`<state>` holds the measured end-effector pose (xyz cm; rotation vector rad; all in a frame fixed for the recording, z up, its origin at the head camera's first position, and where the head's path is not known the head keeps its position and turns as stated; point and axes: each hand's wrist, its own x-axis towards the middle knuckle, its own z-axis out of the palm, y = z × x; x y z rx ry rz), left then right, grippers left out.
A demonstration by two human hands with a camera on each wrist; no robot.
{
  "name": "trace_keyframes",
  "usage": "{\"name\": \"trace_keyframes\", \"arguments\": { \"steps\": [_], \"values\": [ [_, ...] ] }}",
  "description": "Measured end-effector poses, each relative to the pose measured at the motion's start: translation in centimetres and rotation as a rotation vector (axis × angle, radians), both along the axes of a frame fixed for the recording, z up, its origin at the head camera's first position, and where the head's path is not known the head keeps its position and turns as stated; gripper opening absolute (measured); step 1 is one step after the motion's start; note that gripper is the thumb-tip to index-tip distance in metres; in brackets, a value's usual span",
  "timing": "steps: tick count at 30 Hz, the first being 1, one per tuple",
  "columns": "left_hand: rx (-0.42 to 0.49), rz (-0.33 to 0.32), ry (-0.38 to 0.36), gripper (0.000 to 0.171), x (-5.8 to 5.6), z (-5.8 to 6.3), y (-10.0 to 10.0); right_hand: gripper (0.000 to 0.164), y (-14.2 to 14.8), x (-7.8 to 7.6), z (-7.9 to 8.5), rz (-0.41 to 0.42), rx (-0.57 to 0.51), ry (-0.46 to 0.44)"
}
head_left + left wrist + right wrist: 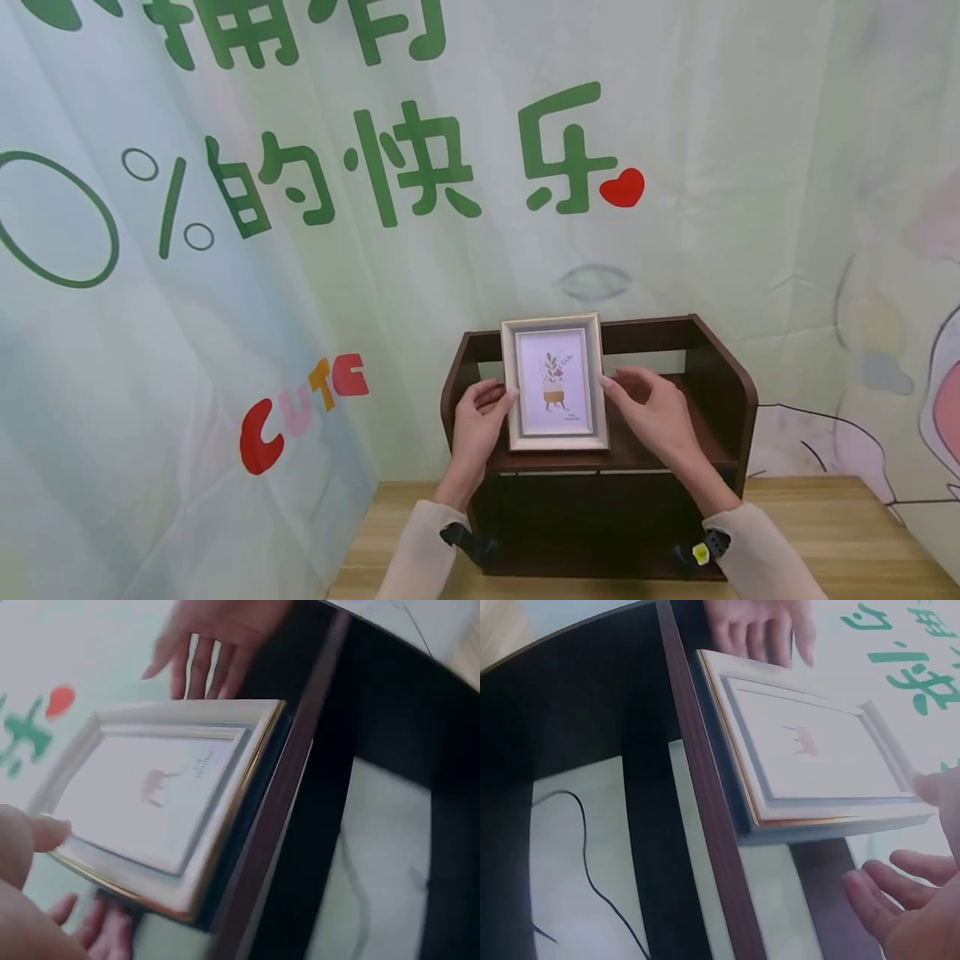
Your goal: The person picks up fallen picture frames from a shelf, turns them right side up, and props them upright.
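Left hand (pixel 478 417), fingers relaxed and loosely spread, thumb touching left edge of rectangular cream picture frame (pixel 555 383). Frame with stepped moulding and plant print, upright on top shelf of dark brown wooden rack (pixel 720 392) on pale wood table (pixel 825 525). Right hand (pixel 651 410), fingers straight and apart, just beside right edge; contact unclear.

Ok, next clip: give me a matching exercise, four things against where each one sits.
Things:
1. picture frame
2. left hand
3. right hand
4. dark wooden shelf

Places:
A. on the light wooden table
B. at the frame's left edge
C. upright on the shelf's upper board
D. at the frame's right edge

Pairs: 1-C, 2-B, 3-D, 4-A
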<state>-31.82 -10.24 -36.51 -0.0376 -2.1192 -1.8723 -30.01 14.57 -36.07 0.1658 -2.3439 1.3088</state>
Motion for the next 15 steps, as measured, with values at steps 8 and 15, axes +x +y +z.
{"name": "trace_keyframes", "arguments": {
  "steps": [8,15],
  "values": [
    [-0.574,-0.044,0.348,0.037,4.6,4.2,-2.3,0.084,2.5,3.9,1.8,-0.009,0.133,0.132],
    [-1.023,0.079,0.604,0.037,5.4,5.7,-6.4,0.109,7.3,6.4,3.5,0.009,0.245,0.357]
  ]
}}
